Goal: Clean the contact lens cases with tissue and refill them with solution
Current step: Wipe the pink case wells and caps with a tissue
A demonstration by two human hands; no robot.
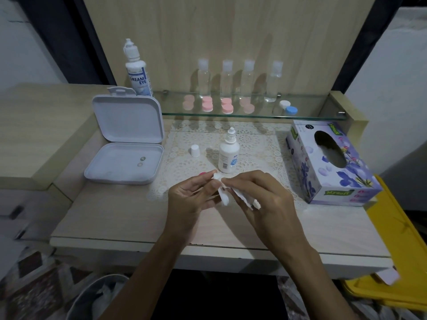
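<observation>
Both hands meet over the lace mat (258,144) at the table's middle. My left hand (191,199) holds a small white case piece at its fingertips, mostly hidden. My right hand (265,197) pinches a crumpled white tissue (225,197) and presses it against that piece. A pink cap (202,173) peeks out behind my left fingers. Just beyond stands a small solution bottle (228,155) with its nozzle bare, and its white cap (195,150) lies to the left. Pink lens cases (227,106) and a white-and-blue one (288,107) sit on the glass shelf (323,114).
An open white box (124,167) with two small lenses lies at the left. A tall solution bottle (137,68) stands behind it. Several clear bottles (248,79) line the shelf. A tissue box (332,165) sits at the right. A bin (99,299) is below the table edge.
</observation>
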